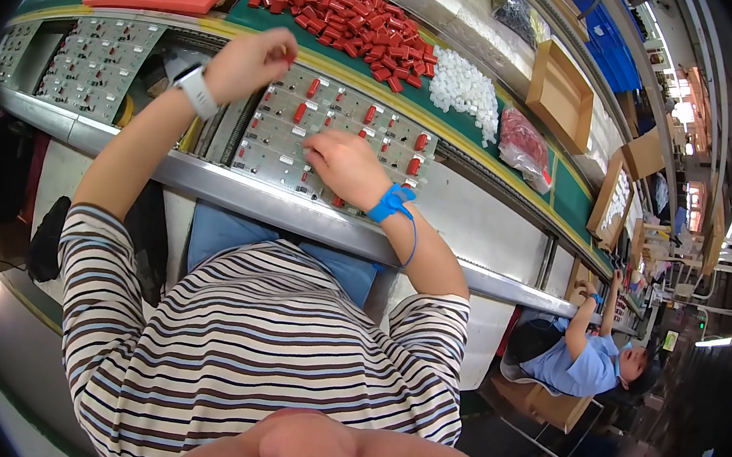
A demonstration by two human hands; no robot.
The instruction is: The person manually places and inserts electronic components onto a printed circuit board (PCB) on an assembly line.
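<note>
My left hand (254, 63), with a pale watch on its wrist, hovers over the far left edge of a circuit board panel (271, 165). Its fingers are closed on a small red capacitor, of which only a bit shows at the fingertips. Above the middle of the panel, my right hand (347, 167) has its fingers curled down close to the board. What those fingertips hold, if anything, is hidden. A blue strap (393, 203) with a cord circles that wrist. Several red capacitors (370, 114) stand on the panel among small black and white parts.
Past the rail lie a heap of red capacitors (342, 19), a pile of white parts (465, 93) and a bag of red items (525, 147). More board panels (100, 66) sit at left. A cardboard box (562, 98) stands behind; a co-worker in blue (587, 360) sits at right.
</note>
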